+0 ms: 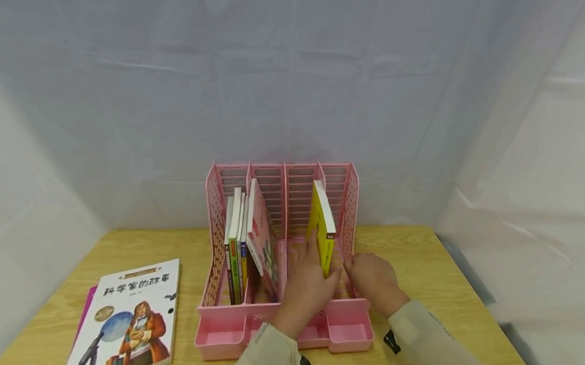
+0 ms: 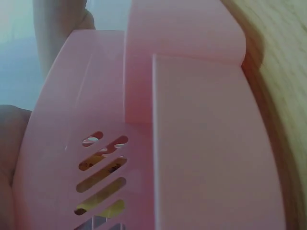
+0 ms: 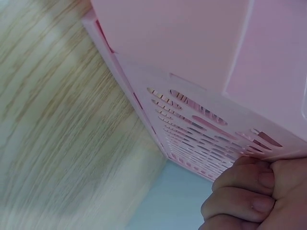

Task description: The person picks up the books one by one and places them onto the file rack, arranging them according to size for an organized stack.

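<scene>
My left hand (image 1: 308, 284) grips a yellow book (image 1: 319, 219) low at its spine, fingers on its left face and thumb at the right. The book stands nearly upright in the right half of a pink desk organizer (image 1: 223, 308), overlapping the divider there. At the organizer's right side wall (image 1: 354, 212), my right hand (image 1: 373, 281) holds the front edge. In the right wrist view, the curled fingers (image 3: 235, 201) lie against the slotted wall. The left wrist view shows mainly the organizer's front trays (image 2: 216, 143), with part of a hand at its left edge.
Several thin books (image 1: 235, 243) stand in the leftmost compartment. A pink book (image 1: 260, 226) leans in the second one. On the wooden table (image 1: 188, 250) at left lies a white illustrated book (image 1: 137, 300) over a purple one (image 1: 86, 305). White sheeting (image 1: 279, 86) hangs behind.
</scene>
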Action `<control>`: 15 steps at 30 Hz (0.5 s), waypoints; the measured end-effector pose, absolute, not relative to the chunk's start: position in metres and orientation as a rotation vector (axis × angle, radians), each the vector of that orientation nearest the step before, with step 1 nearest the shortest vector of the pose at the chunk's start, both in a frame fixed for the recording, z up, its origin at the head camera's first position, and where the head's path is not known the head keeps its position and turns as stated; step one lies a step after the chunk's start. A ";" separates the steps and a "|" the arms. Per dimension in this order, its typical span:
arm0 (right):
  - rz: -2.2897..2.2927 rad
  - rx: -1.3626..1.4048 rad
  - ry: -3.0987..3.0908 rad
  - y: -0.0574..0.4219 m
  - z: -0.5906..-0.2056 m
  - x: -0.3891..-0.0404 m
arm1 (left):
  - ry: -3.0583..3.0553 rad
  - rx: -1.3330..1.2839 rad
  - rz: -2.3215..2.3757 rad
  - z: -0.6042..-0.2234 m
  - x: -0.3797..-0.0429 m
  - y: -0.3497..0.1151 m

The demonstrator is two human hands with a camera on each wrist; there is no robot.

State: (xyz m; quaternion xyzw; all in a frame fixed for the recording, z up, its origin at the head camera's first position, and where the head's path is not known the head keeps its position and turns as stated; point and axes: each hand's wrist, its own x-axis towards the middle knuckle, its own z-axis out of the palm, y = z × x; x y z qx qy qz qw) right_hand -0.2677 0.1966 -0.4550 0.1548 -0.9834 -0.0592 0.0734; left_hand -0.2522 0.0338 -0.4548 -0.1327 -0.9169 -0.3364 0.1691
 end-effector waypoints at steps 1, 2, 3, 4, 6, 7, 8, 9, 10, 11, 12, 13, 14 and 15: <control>-0.180 0.463 -2.954 0.196 -0.455 -0.267 | -2.579 -0.383 -0.952 -0.455 -0.252 0.034; -0.178 0.460 -2.952 0.196 -0.454 -0.267 | -2.551 -0.394 -0.955 -0.454 -0.251 0.034; -0.173 0.450 -2.957 0.196 -0.453 -0.267 | -2.521 -0.411 -0.960 -0.454 -0.251 0.034; -0.166 0.435 -2.967 0.195 -0.453 -0.267 | -2.498 -0.430 -0.970 -0.453 -0.251 0.033; -0.140 0.408 -2.992 0.194 -0.452 -0.267 | -2.463 -0.470 -1.012 -0.452 -0.249 0.033; -0.131 0.396 -3.006 0.194 -0.451 -0.267 | -2.448 -0.489 -1.037 -0.451 -0.249 0.032; -0.130 0.391 -3.013 0.194 -0.451 -0.267 | -2.431 -0.506 -1.069 -0.450 -0.248 0.032; -0.131 0.386 -3.020 0.193 -0.450 -0.267 | -2.410 -0.524 -1.111 -0.450 -0.247 0.031; -0.139 0.392 -3.018 0.193 -0.450 -0.267 | -2.388 -0.536 -1.155 -0.449 -0.246 0.030; -0.155 0.406 -3.012 0.193 -0.449 -0.267 | -2.365 -0.543 -1.201 -0.448 -0.244 0.028; -0.172 0.423 -3.001 0.193 -0.449 -0.267 | -2.341 -0.550 -1.234 -0.448 -0.241 0.026; -0.185 0.435 -2.995 0.194 -0.449 -0.266 | -2.314 -0.553 -1.261 -0.448 -0.237 0.024; -0.200 0.446 -2.990 0.194 -0.449 -0.266 | -2.282 -0.562 -1.281 -0.448 -0.233 0.022; -0.204 0.449 -2.989 0.194 -0.449 -0.265 | -2.259 -0.568 -1.288 -0.448 -0.227 0.019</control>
